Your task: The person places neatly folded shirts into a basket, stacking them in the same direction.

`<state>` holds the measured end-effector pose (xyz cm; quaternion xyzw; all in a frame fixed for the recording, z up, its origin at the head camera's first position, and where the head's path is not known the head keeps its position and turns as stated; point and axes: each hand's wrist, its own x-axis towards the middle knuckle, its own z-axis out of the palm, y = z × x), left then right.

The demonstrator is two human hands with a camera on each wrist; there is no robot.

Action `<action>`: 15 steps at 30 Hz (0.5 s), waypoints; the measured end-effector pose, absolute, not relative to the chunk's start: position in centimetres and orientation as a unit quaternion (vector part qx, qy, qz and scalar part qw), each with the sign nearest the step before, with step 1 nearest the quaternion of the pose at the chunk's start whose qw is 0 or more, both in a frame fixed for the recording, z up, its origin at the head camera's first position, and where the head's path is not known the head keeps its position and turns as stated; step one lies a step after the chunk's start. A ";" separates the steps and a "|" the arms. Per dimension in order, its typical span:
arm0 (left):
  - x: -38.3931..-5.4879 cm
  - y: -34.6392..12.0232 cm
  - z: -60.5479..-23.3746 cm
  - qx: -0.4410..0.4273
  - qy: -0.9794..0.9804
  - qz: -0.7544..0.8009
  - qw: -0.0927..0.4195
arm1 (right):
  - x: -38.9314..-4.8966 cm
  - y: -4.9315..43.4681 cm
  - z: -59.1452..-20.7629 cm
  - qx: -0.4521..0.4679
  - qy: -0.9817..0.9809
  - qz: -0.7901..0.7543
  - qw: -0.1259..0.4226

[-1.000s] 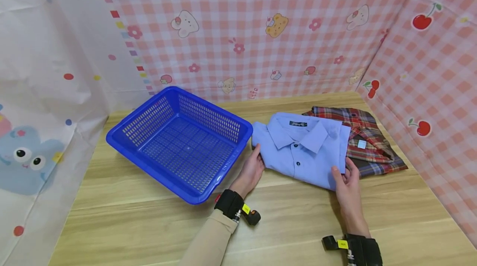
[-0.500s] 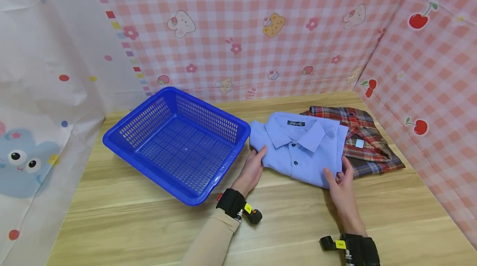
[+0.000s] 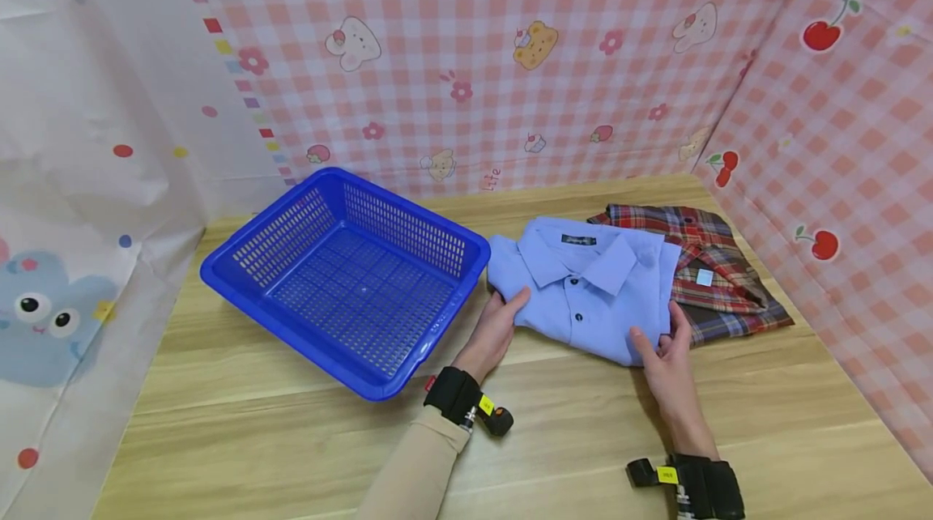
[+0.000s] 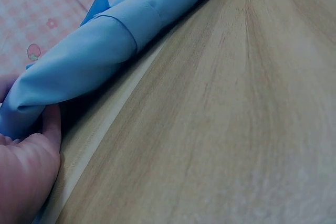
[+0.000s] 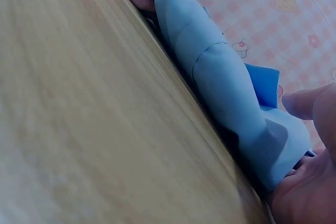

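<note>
A folded light-blue button-up shirt (image 3: 583, 293) lies between the person's two hands, above the wooden table (image 3: 568, 447); whether its underside rests fully on the wood cannot be told. The left hand (image 3: 492, 335) grips the shirt's left side, thumb over the cloth and fingers tucked beneath. The right hand (image 3: 668, 364) holds the near right corner with its fingers curled under; its thumb sits over the top, and the right wrist view suggests that it is lifted a little off the fabric.

Just left of the left hand is the blue plastic basket (image 3: 291, 338), its nearest corner right beside the shirt's edge. Beyond the right hand's fingers, a folded plaid shirt (image 3: 722, 261) is partly covered by the blue one.

The blue shirt should prove light and soft, not fragile, and unlikely to slip, but limp enough to sag between the hands and lose its fold. The collar (image 3: 614, 265), farther out from both grips, looks stiffer. Both sides are the sensible hold, fingers well beneath all the layers and thumbs pressing down, so that the inner ones do not slide out.
</note>
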<state>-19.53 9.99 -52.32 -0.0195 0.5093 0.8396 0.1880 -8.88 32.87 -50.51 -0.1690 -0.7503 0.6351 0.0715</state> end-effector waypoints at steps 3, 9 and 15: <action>-19.5 10.0 -52.4 -0.013 0.512 0.838 0.187 | -8.8 32.8 -50.5 -0.167 -0.749 0.637 0.073; -19.4 9.9 -52.5 -0.009 0.512 0.837 0.190 | -8.9 32.7 -50.8 -0.168 -0.745 0.641 0.081; -19.2 9.8 -52.5 -0.009 0.521 0.832 0.193 | -9.0 32.9 -50.8 -0.178 -0.739 0.646 0.068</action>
